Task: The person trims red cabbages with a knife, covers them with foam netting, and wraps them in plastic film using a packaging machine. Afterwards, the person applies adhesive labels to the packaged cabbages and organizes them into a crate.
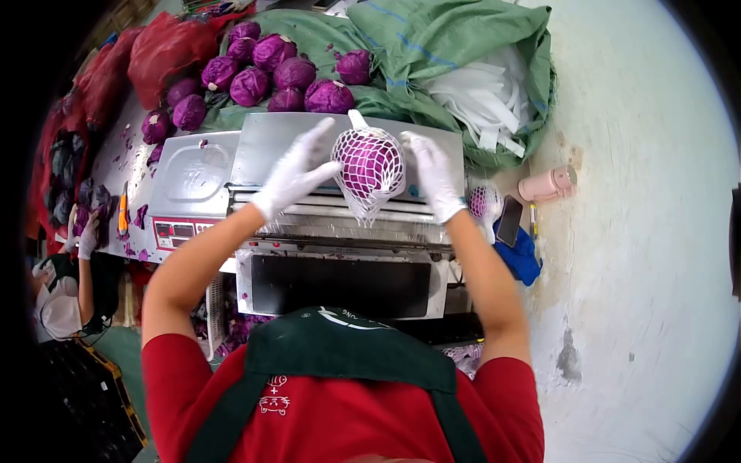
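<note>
The purple cabbage (370,160) sits in front of me inside a white net (364,208), over the steel plate (258,147) and the rollers (309,210) at its near edge. The bundle's long axis runs away from me, nearly straight: the narrow knotted end points to the far side, leaning slightly left, and the loose tapered end points back toward my chest.

My left grip (297,171) is spread wide at the cabbage's left, thumb apart from the fingers, its tip at the net's edge; I cannot tell whether it presses. My right grip (434,174) is at the right, fingers bent by the net's upper edge; I cannot tell whether they pinch it.

Beyond the plate, bare cabbages (294,73) lie on green sheeting (324,29). Right of my right forearm, another netted cabbage (483,202) lies beside a phone (509,219), with a pink bottle (544,184) nearby.
</note>
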`<state>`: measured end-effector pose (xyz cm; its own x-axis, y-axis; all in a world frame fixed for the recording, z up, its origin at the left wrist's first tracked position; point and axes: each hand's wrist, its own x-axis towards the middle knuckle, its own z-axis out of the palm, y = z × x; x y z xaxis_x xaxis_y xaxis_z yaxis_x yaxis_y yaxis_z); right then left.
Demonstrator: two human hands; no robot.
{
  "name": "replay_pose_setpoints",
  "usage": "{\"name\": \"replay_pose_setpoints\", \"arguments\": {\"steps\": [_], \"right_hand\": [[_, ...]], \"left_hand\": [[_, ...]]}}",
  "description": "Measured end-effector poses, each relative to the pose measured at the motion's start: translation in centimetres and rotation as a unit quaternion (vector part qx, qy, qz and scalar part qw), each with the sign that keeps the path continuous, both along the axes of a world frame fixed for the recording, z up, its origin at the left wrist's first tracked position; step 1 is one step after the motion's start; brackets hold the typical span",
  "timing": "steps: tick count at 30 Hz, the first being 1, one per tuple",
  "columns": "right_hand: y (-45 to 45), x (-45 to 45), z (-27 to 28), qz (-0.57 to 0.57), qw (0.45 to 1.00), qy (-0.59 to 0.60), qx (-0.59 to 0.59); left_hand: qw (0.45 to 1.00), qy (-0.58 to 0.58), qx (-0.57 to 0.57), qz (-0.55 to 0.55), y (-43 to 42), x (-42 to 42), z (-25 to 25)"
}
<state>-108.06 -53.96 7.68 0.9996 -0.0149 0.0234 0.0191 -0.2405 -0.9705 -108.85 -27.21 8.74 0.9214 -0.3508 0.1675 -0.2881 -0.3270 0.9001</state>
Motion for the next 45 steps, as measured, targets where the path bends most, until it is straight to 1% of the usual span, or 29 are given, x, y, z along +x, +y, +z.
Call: {"name": "replay_pose_setpoints", "arguments": {"steps": [2,4,5,6,8,11,12,14,15,16,17,18,20,22,24,26,28,29,30,31,32,34,36,37,38,40,42,44,45], "right_hand": [[-3.7,-1.8,2.4,0.012,0.975,-0.115,-0.19],[-7.3,-3.8,4.7,0.117,0.847,-0.289,-0.431],[-8.7,-4.5,5.1,0.171,0.777,-0.32,-0.515],[-9.4,-5.3,5.1,0.17,0.777,-0.32,-0.515],[-9.9,-6.7,4.9,0.288,0.664,-0.271,-0.635],[-8.3,-6.5,2.6,0.343,0.633,-0.299,-0.627],[-7.8,-6.3,1.5,0.364,0.621,-0.319,-0.617],[-7.7,-6.6,-0.1,0.366,0.638,-0.331,-0.592],[-7.8,-7.3,-0.7,0.323,0.754,-0.276,-0.502],[-7.4,-7.9,-0.1,0.272,0.849,-0.214,-0.4],[-7.8,-8.5,1.1,0.262,0.923,0.039,-0.281],[-7.8,-9.3,2.8,0.264,0.922,0.041,-0.28],[-7.8,-10.5,6.1,0.185,0.968,0.141,-0.092],[-7.2,-10.4,9.8,0.182,0.977,0.094,-0.064],[-7.0,-8.1,12.0,0.144,0.988,-0.035,0.052],[-6.1,-4.7,11.3,0.044,0.982,-0.181,-0.012],[-5.8,-0.1,8.7,0.055,0.875,-0.383,-0.291],[-5.7,1.7,7.1,0.126,0.832,-0.413,-0.348],[-4.9,2.6,5.6,0.193,0.805,-0.368,-0.423],[-3.4,2.9,5.6,0.254,0.772,-0.264,-0.52],[-2.6,3.4,1.7,0.249,0.836,-0.236,-0.427],[-2.0,3.0,0.7,0.236,0.91,-0.239,-0.243],[-3.2,3.0,2.0,0.254,0.96,-0.034,-0.113],[-3.5,2.8,1.6,0.267,0.962,0.039,0.043],[-3.9,2.2,1.8,0.269,0.961,0.042,0.042],[-3.7,-1.4,4.1,0.277,0.929,0.194,0.15],[-2.8,-6.1,5.0,0.27,0.931,0.204,0.134],[-2.3,-10.6,5.7,0.245,0.89,0.344,0.17],[-2.3,-12.7,5.0,0.237,0.87,0.391,0.185]], "left_hand": [[0.96,-0.194,0.201,-0.028,4.9,-0.3,1.0],[0.861,-0.291,0.413,-0.057,10.3,-1.4,1.4],[0.838,-0.3,0.448,-0.082,12.3,-1.9,1.1],[0.813,-0.307,0.482,-0.106,13.6,-2.3,1.1],[0.79,-0.294,0.524,-0.12,14.0,-2.9,0.2],[0.764,-0.324,0.515,-0.215,9.6,-3.0,1.0],[0.774,-0.378,0.456,-0.224,7.7,-2.9,1.3],[0.793,-0.427,0.376,-0.219,6.2,-1.9,-1.8],[0.793,-0.427,0.376,-0.217,6.0,-2.3,-2.0],[0.86,-0.343,0.334,-0.174,5.8,-2.9,-2.3],[0.915,-0.253,0.286,-0.13,5.6,-3.7,-2.5],[0.916,-0.251,0.286,-0.129,5.5,-4.7,-1.3],[0.974,0.132,0.164,-0.085,6.0,-7.2,3.6],[0.988,0.134,-0.006,-0.075,6.5,-8.5,5.9],[0.996,-0.019,-0.088,-0.026,6.4,-6.9,7.2],[0.997,-0.078,0.027,0.008,5.3,-4.4,9.7],[0.966,-0.246,0.052,-0.064,2.2,-0.6,8.8],[0.946,-0.269,0.146,-0.103,1.3,1.4,7.2],[0.916,-0.29,0.238,-0.14,0.5,2.9,5.2],[0.923,-0.257,0.243,-0.152,-0.6,3.7,3.3],[0.928,-0.223,0.247,-0.165,-1.5,4.4,1.6],[0.974,-0.131,0.108,-0.149,-2.6,5.6,-0.1],[0.98,-0.135,0.062,-0.13,-3.2,5.8,-0.3],[0.988,0.053,-0.062,-0.132,-3.6,5.6,-0.3],[0.945,0.237,-0.186,-0.125,-3.8,5.1,-0.5],[0.934,0.306,-0.149,-0.107,-3.5,2.2,1.2],[0.885,0.405,-0.205,-0.099,-3.0,-2.2,2.8],[0.812,0.55,-0.158,-0.114,-2.3,-5.7,4.9],[0.781,0.598,-0.062,-0.172,-1.7,-6.6,6.2]]}}
